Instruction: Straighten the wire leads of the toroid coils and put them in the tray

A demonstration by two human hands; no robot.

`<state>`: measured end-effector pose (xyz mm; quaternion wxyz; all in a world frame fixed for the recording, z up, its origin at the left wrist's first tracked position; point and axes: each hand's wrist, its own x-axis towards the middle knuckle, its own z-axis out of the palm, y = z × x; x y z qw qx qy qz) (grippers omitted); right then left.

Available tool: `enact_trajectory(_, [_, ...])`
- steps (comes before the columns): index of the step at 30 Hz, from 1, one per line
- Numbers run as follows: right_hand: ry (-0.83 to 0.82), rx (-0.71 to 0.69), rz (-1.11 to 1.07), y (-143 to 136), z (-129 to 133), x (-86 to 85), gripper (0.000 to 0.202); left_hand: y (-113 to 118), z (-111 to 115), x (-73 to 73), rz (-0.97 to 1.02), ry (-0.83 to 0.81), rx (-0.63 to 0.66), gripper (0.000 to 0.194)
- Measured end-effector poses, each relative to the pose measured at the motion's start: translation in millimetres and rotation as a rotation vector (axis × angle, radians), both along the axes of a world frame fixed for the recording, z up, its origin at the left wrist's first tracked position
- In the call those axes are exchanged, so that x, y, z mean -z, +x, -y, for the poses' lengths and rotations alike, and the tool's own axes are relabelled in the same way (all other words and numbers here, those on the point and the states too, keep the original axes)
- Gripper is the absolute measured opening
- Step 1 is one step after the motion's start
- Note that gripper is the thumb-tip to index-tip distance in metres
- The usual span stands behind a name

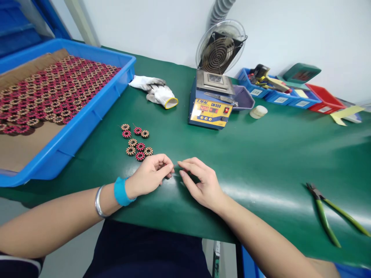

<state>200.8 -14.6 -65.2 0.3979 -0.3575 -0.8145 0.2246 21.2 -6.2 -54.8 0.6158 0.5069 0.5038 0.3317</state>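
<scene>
My left hand [153, 172], with a teal band and a silver bangle at its wrist, is closed over the green mat, its thumb and fingers pressed together. What it holds is mostly hidden; something small and dark shows beneath the fingers. Just to the right is my right hand [201, 181], thumb and forefinger apart, fingertips near those of my left hand. Nothing shows clearly between its fingers. Several wound rings, red [140, 156] and tan [130, 150], lie on the mat just beyond my left hand.
A blue tray [95, 116] of many wound rings stands left. White gloves [159, 92] lie beyond the loose rings. A soldering pot unit [210, 112] with a fan stands at the back centre. Small bins [324, 103] line the back right. Green-handled cutters [323, 218] lie right.
</scene>
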Motion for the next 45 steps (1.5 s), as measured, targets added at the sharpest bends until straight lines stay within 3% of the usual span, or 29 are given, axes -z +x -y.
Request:
enact_trajectory(14, [-0.039,-0.049,-0.024,2,-2,1.7,0.013,-2,-1,-6.3,-0.033,-0.026,0.062,0.013])
enact_trajectory(21, [0.379,-0.085,0.258,9,-7,-2.9,0.017,-3,0,-11.1,0.039,-0.147,0.170,0.016])
enact_trajectory(27, [0.529,-0.158,0.446,13,-8,-9.9,0.023,-4,0,-9.9,0.019,-0.166,0.245,0.017])
enact_trajectory(29, [0.415,-0.167,0.413,10,-7,-10.0,0.023,-5,3,-7.8,-0.040,-0.072,0.272,0.016])
enact_trajectory(30, [0.280,-0.162,0.356,8,-6,-9.7,0.021,-5,5,-6.8,-0.093,0.037,0.276,0.015])
enact_trajectory(34, [-0.555,-0.268,0.033,4,-4,-8.5,0.021,-6,15,-5.4,-0.350,0.671,0.273,0.018])
enact_trajectory(36, [-0.714,-0.326,-0.023,5,-4,-8.2,0.022,-7,17,-6.7,-0.378,0.743,0.272,0.019])
enact_trajectory(38, [-0.507,-0.286,0.016,8,-5,-8.1,0.017,-8,15,-8.4,-0.306,0.556,0.258,0.016])
enact_trajectory(42, [0.219,-0.169,0.246,12,-5,-8.9,0.010,-10,5,-10.2,-0.100,0.049,0.273,0.012])
enact_trajectory(45, [0.450,-0.165,0.371,12,-5,-10.2,0.012,-10,1,-10.5,-0.053,-0.078,0.285,0.013])
